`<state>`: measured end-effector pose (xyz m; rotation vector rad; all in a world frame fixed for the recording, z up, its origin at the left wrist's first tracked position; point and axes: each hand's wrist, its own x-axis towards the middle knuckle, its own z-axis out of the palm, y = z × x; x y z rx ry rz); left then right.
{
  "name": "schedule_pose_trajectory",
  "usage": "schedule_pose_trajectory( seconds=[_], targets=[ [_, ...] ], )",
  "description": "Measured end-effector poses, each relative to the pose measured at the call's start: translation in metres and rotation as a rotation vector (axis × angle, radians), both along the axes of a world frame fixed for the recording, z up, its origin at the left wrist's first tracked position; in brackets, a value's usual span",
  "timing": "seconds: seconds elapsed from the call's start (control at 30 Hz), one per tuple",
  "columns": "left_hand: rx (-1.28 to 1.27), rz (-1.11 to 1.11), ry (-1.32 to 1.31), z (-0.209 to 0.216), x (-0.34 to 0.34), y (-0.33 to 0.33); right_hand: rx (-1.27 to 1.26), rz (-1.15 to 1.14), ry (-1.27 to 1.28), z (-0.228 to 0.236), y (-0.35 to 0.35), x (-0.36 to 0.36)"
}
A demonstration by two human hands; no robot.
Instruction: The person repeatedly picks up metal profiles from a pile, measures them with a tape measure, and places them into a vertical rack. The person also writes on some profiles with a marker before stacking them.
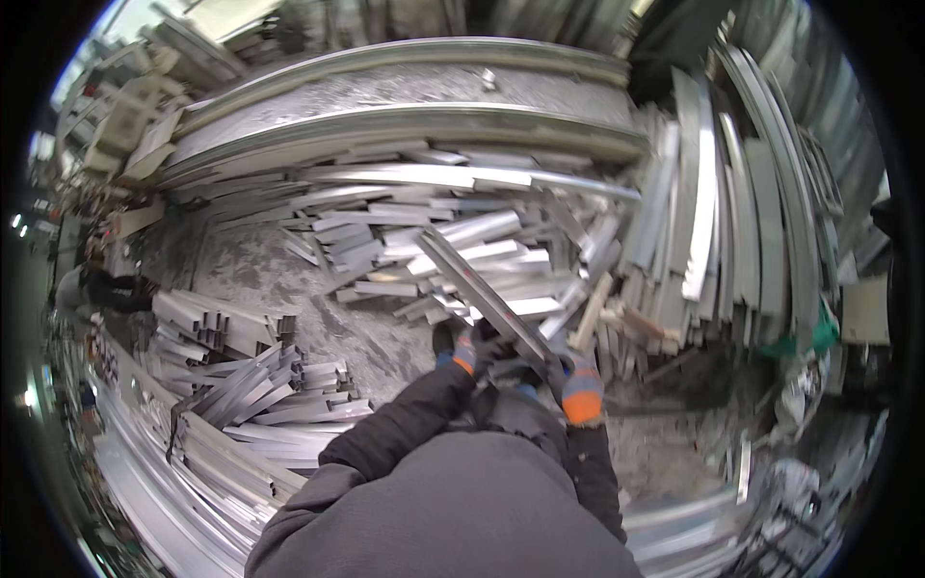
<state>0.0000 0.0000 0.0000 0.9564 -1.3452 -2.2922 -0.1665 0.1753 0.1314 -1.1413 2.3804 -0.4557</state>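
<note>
A long grey metal profile (482,291) slants up and to the left in front of my body, with small reddish marks on its face. My right hand (575,385), in a grey and orange glove with dark fingers, is closed around its near end. Lower along the left side, my left hand (479,351) in a matching glove grips the same profile; some of its fingers are dark and partly hidden beneath it. Beyond the far end lies a loose heap of short silvery metal profiles (390,252), piled at many angles.
Long rails (405,123) lie across the back. Tall strips (761,222) lean at the right, near a green bag (814,332). Stacked profiles (279,405) and long bars (164,482) fill the left. Another person (96,289) is at the far left.
</note>
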Motion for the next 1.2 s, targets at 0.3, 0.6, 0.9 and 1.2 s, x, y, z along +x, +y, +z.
schedule_pose_trajectory(
  seconds=[0.3,0.6,0.9,1.2],
  targets=[
    [-0.174,0.018,0.037,0.018,0.009,-0.007,0.159,-0.204,-0.006,0.015,0.073,-0.016],
    [0.112,0.061,0.08,0.026,0.007,0.003,0.113,-0.264,0.125,0.018,0.092,-0.005],
    [0.084,0.084,0.125,0.024,0.008,0.013,0.128,-0.267,0.058,0.022,0.094,-0.004],
    [0.368,0.201,0.039,0.072,-0.003,0.016,0.103,-0.268,0.01,0.023,0.094,-0.003]
  ],
)
